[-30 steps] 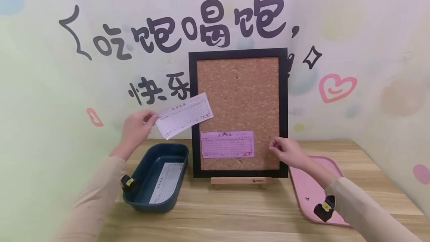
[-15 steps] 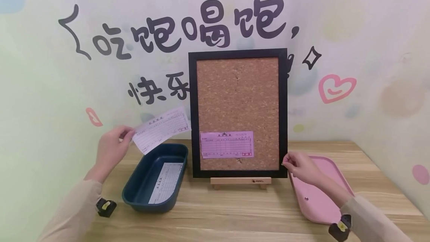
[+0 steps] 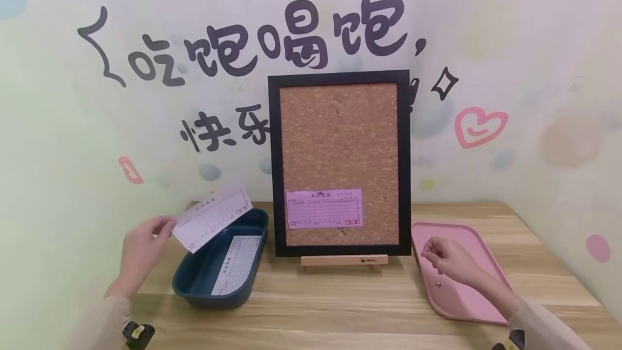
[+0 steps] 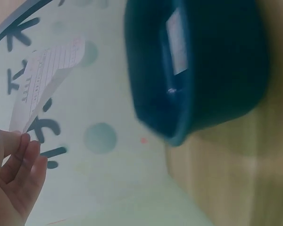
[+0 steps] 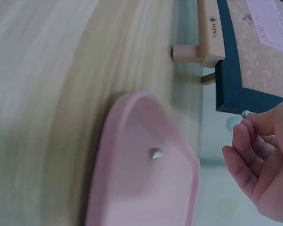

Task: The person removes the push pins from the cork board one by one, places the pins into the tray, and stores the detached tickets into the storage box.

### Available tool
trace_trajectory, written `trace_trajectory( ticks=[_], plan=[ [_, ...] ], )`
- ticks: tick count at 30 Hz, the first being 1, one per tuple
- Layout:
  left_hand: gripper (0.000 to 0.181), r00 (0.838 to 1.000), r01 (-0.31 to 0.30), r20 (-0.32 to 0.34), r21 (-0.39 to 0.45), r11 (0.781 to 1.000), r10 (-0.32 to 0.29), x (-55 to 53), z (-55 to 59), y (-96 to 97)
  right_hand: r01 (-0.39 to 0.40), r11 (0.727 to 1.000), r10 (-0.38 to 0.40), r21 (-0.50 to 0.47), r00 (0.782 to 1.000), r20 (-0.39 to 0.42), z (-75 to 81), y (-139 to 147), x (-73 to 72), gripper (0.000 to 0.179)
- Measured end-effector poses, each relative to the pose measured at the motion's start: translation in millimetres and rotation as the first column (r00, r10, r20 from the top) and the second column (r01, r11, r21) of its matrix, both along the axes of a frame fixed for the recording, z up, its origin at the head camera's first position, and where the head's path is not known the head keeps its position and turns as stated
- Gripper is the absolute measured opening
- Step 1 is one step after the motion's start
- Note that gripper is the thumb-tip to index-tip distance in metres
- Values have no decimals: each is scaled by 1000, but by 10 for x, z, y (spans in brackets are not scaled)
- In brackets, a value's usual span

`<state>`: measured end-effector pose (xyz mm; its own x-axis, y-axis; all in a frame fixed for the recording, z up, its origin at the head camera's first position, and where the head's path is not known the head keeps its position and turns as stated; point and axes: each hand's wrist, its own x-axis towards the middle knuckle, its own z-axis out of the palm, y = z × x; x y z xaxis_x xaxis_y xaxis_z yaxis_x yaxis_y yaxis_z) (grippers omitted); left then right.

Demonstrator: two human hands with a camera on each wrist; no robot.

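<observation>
My left hand [image 3: 142,248] pinches a white printed receipt slip [image 3: 214,215] by its left end, tilted above the dark blue basin [image 3: 182,285]. In the left wrist view the slip [image 4: 42,75] bends near its far end. Inside the basin lies another white slip [image 3: 236,264]. My right hand [image 3: 454,259] is over the pink tray [image 3: 473,236], a silver thumbtack [image 5: 245,114] pinched between thumb and forefinger. A second thumbtack [image 3: 438,284] lies on the tray. On the framed corkboard [image 3: 340,139], a pink receipt slip [image 3: 324,208] is pinned low on the left.
The corkboard leans upright on a small wooden easel [image 3: 344,260] between basin and tray. Everything stands on a wood-grain table [image 3: 311,307]. Behind rises a pale wall [image 3: 525,42] with large dark lettering.
My left hand has carried the white slip left and down from the board's edge to above the basin. My right hand has moved right and down from the board to over the tray.
</observation>
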<state>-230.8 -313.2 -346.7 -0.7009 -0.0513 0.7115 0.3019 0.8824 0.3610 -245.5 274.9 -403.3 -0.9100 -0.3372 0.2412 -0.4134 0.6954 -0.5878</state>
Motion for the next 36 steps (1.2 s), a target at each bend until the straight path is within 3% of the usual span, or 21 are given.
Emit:
trace_trajectory(
  ticks=[5, 9, 18, 25, 30, 36],
  plan=[
    [8, 999, -4, 47, -4, 1000, 4, 73, -223, 69, -14, 998, 17, -55, 998, 60, -93, 46, 75, 6],
    [8, 995, -23, 100, 9, 1000, 22, 123, -326, 164, -42, 994, 52, -96, 994, 100, -189, 84, 124, 8],
    [10, 983, -107, 152, 23, 994, 103, 127, -470, 377, -30, 999, 32, -33, 998, 50, -345, 167, 212, 8],
    [16, 950, -181, 281, 137, 974, 137, 111, -544, 509, 36, 998, -37, 51, 999, 30, -372, 220, 251, 8],
    [17, 924, -192, 360, 136, 972, 132, 108, -599, 542, 61, 995, -65, 74, 996, 58, -393, 269, 267, 8],
    [17, 906, -190, 406, 133, 973, 121, 115, -657, 540, 37, 997, -45, 66, 992, 115, -444, 291, 272, 9]
  ],
)
